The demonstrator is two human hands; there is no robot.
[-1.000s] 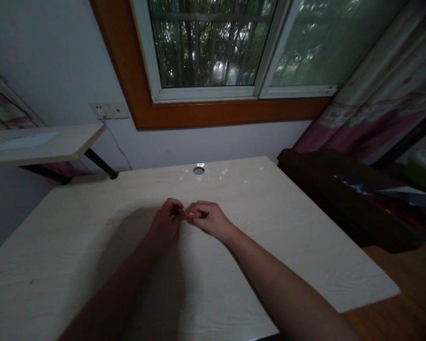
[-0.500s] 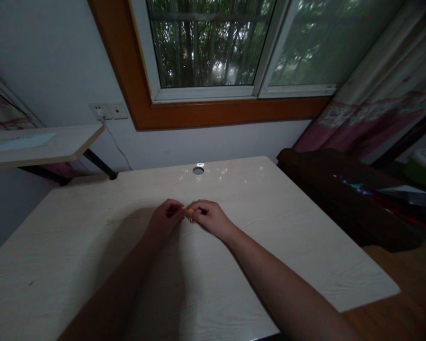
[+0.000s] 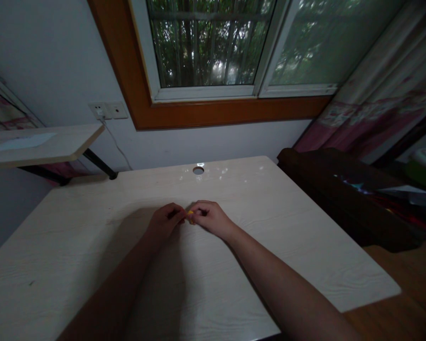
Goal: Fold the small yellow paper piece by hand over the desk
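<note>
A small yellow object (image 3: 190, 214) shows between my fingertips above the middle of the table (image 3: 270, 227). Too little of it is visible to tell its kind. My right hand (image 3: 210, 218) pinches it between thumb and forefinger. From the other side, my left hand (image 3: 166, 220) is closed in a pinch, its fingertips meeting the yellow object. Whatever the left fingers hold is hidden or too small to name. Both hands are low over the pale wood-grain tabletop.
A round cable hole (image 3: 198, 170) pierces the table near its back edge. On the left, a raised shelf (image 3: 67, 149) stands on black legs, with a white cord (image 3: 115, 142) hanging from a wall socket (image 3: 100, 111). Dark furniture (image 3: 326, 194) is beyond the right edge.
Both hands have dipped very slightly, and the left fingertips have closed up against the yellow object. The rest looks the same.
</note>
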